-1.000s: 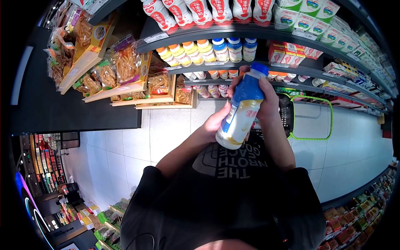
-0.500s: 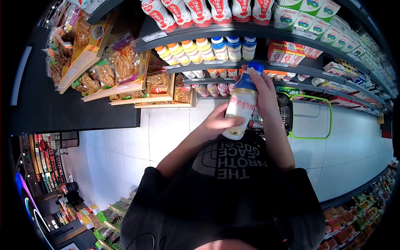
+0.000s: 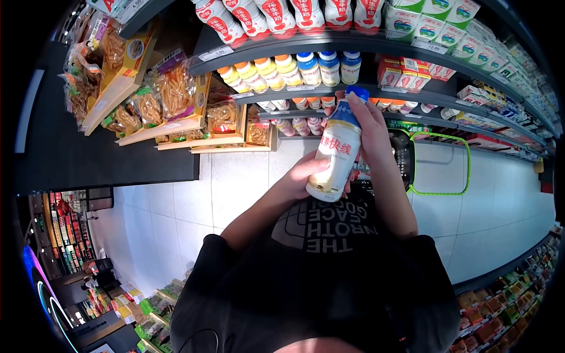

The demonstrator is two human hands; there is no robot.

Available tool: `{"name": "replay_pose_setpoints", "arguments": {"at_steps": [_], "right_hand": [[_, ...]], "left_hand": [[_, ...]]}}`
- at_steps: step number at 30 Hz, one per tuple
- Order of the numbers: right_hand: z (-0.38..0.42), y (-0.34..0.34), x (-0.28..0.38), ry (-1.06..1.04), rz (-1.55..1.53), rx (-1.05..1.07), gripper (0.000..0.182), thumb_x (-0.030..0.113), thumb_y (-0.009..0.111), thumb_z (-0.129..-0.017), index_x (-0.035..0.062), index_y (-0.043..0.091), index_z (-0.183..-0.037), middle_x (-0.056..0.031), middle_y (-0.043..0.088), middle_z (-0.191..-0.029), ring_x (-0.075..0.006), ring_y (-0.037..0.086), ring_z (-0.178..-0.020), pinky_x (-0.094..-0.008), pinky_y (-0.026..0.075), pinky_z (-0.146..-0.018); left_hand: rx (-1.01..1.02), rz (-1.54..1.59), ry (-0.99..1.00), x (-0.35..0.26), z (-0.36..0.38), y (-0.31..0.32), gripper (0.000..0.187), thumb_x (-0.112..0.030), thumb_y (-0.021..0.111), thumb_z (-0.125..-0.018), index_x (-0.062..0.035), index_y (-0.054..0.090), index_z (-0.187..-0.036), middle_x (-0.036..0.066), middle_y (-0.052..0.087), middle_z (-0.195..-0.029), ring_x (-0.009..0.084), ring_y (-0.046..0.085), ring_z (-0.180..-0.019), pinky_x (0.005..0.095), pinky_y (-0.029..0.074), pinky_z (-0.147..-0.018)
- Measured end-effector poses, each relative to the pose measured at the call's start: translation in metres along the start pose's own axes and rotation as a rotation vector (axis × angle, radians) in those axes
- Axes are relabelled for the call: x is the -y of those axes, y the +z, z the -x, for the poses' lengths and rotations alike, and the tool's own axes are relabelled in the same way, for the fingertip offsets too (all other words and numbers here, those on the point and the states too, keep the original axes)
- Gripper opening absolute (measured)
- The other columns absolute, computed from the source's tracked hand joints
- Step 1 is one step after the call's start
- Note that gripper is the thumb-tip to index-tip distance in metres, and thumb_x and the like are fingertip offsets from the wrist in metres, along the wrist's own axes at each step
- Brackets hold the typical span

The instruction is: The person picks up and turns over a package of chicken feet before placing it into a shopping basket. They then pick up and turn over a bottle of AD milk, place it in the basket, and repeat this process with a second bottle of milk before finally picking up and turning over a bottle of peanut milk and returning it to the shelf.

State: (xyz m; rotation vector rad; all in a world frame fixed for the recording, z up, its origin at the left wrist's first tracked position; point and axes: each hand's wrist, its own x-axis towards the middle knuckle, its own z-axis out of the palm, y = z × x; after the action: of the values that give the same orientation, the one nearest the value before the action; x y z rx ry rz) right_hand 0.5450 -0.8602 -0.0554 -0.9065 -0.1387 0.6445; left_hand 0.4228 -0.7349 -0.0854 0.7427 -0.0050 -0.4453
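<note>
Both hands hold a white drink bottle [image 3: 336,154] with a blue cap and red lettering, tilted in front of my chest. My left hand [image 3: 305,173] grips its lower part, with the thumb lying across the label. Around the blue upper part, just under the cap, my right hand [image 3: 374,132] is closed. Some fingers of both hands are hidden behind the bottle. Beyond it, similar blue-capped bottles [image 3: 329,69] stand on a shelf beside yellow bottles with orange caps [image 3: 266,73].
A basket or cart with a bright green frame [image 3: 468,165] stands to the right on the tiled floor [image 3: 235,182]. Bagged snacks [image 3: 175,91] lie in wooden trays at the left. White-and-red bottles [image 3: 309,15] and green-white cartons [image 3: 438,26] fill the top shelf.
The bottle has turned in my hands, bringing larger red lettering into view, and its base has shifted slightly left and down. Both hands keep their hold.
</note>
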Motion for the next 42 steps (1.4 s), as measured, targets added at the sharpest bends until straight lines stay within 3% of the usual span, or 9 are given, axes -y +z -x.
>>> {"name": "replay_pose_setpoints", "arguments": {"at_steps": [5,11,17,21,24,32,36,37,42], "right_hand": [[-0.002,0.000,0.003,0.004,-0.005,-0.024,0.042,0.033,0.054,-0.098,-0.0013,0.052,-0.122,-0.0185,0.067,-0.095,-0.0235,0.069,-0.079,-0.0343,0.058,-0.068],[-0.008,-0.009,0.003,0.025,-0.015,0.008,0.042,0.033,0.053,-0.098,-0.0017,0.052,-0.122,-0.0192,0.067,-0.096,-0.0242,0.069,-0.080,-0.0343,0.058,-0.068],[-0.007,-0.020,0.005,0.020,0.030,0.012,0.040,0.030,0.054,-0.098,-0.0020,0.055,-0.122,-0.0154,0.067,-0.097,-0.0207,0.067,-0.086,-0.0322,0.057,-0.073],[-0.005,-0.041,-0.002,-0.110,0.431,-0.073,0.041,0.029,0.071,-0.090,-0.0004,0.058,-0.115,-0.0069,0.066,-0.098,-0.0103,0.060,-0.092,-0.0268,0.049,-0.081],[0.001,-0.055,0.000,-0.091,0.718,-0.017,0.043,0.031,0.071,-0.089,-0.0011,0.058,-0.115,-0.0073,0.066,-0.099,-0.0125,0.061,-0.094,-0.0286,0.050,-0.083],[0.001,-0.082,0.014,0.035,0.823,0.164,0.048,0.030,0.076,-0.084,-0.0022,0.058,-0.114,-0.0118,0.069,-0.102,-0.0158,0.065,-0.093,-0.0335,0.054,-0.082],[-0.003,-0.058,0.035,0.010,1.336,0.003,0.058,0.030,0.083,-0.072,-0.0004,0.058,-0.115,-0.0200,0.070,-0.100,-0.0292,0.070,-0.095,-0.0367,0.055,-0.081],[-0.009,-0.059,0.036,-0.030,1.402,-0.009,0.059,0.029,0.083,-0.070,0.0028,0.058,-0.116,-0.0206,0.069,-0.100,-0.0352,0.067,-0.097,-0.0393,0.054,-0.082],[-0.046,-0.080,0.042,-0.322,1.506,-0.126,0.056,0.026,0.082,-0.071,0.0093,0.058,-0.119,-0.0169,0.068,-0.104,-0.0370,0.066,-0.096,-0.0426,0.054,-0.080]], "left_hand": [[-0.021,0.005,-0.032,-0.004,-0.003,-0.001,0.070,-0.044,0.062,-0.081,0.0075,0.044,-0.125,0.023,0.059,-0.106,0.0320,0.067,-0.085,0.0407,0.057,-0.073],[0.028,-0.046,0.025,-0.001,-0.009,-0.005,0.074,-0.031,0.077,-0.073,0.0047,0.042,-0.128,0.020,0.060,-0.108,0.0311,0.068,-0.087,0.0420,0.057,-0.077],[-0.143,-0.114,-0.118,-0.011,-0.016,0.005,0.074,-0.018,0.082,-0.068,0.0003,0.045,-0.130,0.015,0.061,-0.111,0.0258,0.066,-0.094,0.0404,0.055,-0.085],[-0.336,-0.605,-0.021,0.001,-0.028,-0.006,0.077,-0.019,0.085,-0.066,-0.0015,0.046,-0.129,0.013,0.062,-0.113,0.0214,0.062,-0.103,0.0358,0.051,-0.090],[-0.393,-0.843,-0.057,0.002,-0.031,-0.013,0.078,-0.021,0.087,-0.064,-0.0004,0.047,-0.128,0.013,0.063,-0.113,0.0208,0.062,-0.104,0.0343,0.050,-0.090],[-0.414,-1.020,-0.059,0.012,-0.043,-0.028,0.078,-0.025,0.086,-0.064,0.0018,0.047,-0.126,0.017,0.064,-0.113,0.0265,0.064,-0.104,0.0367,0.051,-0.089],[-0.510,-1.206,0.096,0.035,-0.076,-0.075,0.083,-0.029,0.082,-0.070,0.0018,0.041,-0.135,0.020,0.062,-0.118,0.0328,0.062,-0.109,0.0391,0.050,-0.092],[-0.521,-1.240,0.112,0.040,-0.086,-0.089,0.085,-0.030,0.081,-0.071,0.0017,0.039,-0.138,0.021,0.061,-0.119,0.0342,0.061,-0.110,0.0397,0.049,-0.092],[-0.484,-1.252,0.043,0.030,-0.115,-0.095,0.087,-0.035,0.075,-0.078,-0.0007,0.032,-0.146,0.022,0.055,-0.130,0.0340,0.059,-0.116,0.0409,0.048,-0.096]]}}
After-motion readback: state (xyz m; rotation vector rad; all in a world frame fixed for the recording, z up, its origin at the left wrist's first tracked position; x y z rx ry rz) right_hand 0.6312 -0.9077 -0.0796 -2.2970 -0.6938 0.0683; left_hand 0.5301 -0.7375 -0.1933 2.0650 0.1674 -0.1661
